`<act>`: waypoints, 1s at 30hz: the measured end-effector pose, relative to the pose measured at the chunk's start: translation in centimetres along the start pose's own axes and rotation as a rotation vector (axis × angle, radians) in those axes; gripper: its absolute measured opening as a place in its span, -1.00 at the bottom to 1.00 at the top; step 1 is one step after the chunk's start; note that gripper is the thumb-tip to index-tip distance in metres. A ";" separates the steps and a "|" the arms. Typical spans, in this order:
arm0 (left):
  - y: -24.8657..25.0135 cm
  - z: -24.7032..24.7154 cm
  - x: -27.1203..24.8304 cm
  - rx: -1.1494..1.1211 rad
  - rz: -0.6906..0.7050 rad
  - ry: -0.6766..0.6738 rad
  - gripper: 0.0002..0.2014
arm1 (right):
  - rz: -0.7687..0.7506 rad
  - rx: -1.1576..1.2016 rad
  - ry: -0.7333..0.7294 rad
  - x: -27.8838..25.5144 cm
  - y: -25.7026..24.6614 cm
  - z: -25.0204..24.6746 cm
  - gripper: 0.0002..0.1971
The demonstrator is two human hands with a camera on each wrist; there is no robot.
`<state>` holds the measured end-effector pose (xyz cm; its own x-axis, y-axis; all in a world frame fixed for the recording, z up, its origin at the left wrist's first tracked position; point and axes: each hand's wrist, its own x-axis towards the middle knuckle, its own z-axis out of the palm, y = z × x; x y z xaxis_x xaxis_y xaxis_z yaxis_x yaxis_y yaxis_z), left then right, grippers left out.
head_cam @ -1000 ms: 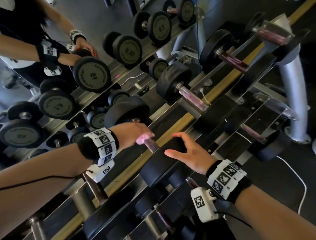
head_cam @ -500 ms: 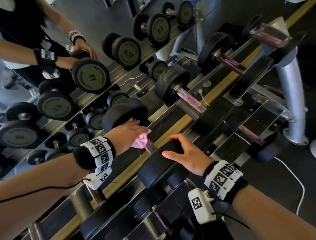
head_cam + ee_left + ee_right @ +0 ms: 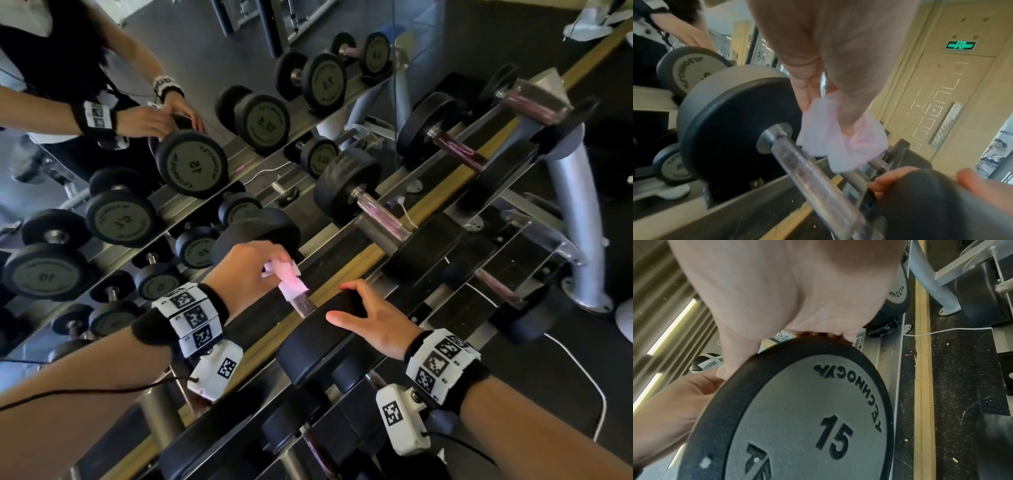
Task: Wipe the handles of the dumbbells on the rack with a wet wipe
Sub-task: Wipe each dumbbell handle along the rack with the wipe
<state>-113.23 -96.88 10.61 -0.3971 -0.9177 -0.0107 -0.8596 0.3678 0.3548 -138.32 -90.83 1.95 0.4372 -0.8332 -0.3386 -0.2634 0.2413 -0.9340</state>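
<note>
My left hand (image 3: pixel 251 270) pinches a pale pink wet wipe (image 3: pixel 287 278) between thumb and fingers. The wipe (image 3: pixel 840 139) hangs at the far end of a dumbbell's steel handle (image 3: pixel 813 175), close to the far black head (image 3: pixel 731 129); whether it touches the bar is unclear. That handle (image 3: pixel 303 304) shows only briefly in the head view. My right hand (image 3: pixel 373 320) lies over the near head (image 3: pixel 318 342), fingers curled over its rim and thumb spread. The head's face (image 3: pixel 807 418) reads 15, with my palm (image 3: pixel 797 296) on top of it.
More dumbbells (image 3: pixel 346 185) sit to the right on the top tier, and others on the lower tier (image 3: pixel 493 284). A mirror (image 3: pixel 191 164) behind the rack repeats the weights and my arms. A silver rack post (image 3: pixel 579 219) and a white cable (image 3: pixel 582 373) are at the right.
My left hand has loosened from the handle and the wipe now hangs more open from its fingertips. The right hand has stayed on the near head.
</note>
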 end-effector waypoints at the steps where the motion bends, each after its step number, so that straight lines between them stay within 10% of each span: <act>1: 0.3 -0.2 0.4 -0.010 0.025 0.025 -0.79 | 0.000 0.003 0.000 0.0 0.0 0.0 -0.33; 8: 1.1 1.0 1.4 0.295 -0.049 -0.346 -0.66 | -0.002 0.043 0.027 0.0 0.1 0.3 -0.33; 30: 1.2 0.8 1.1 0.385 0.098 -0.606 -0.59 | -0.018 0.021 0.004 0.2 0.5 0.2 -0.38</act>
<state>-114.98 -97.29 10.26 -0.4907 -0.6742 -0.5520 -0.8188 0.5735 0.0274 -138.22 -90.73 1.38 0.4379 -0.8397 -0.3211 -0.2375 0.2364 -0.9422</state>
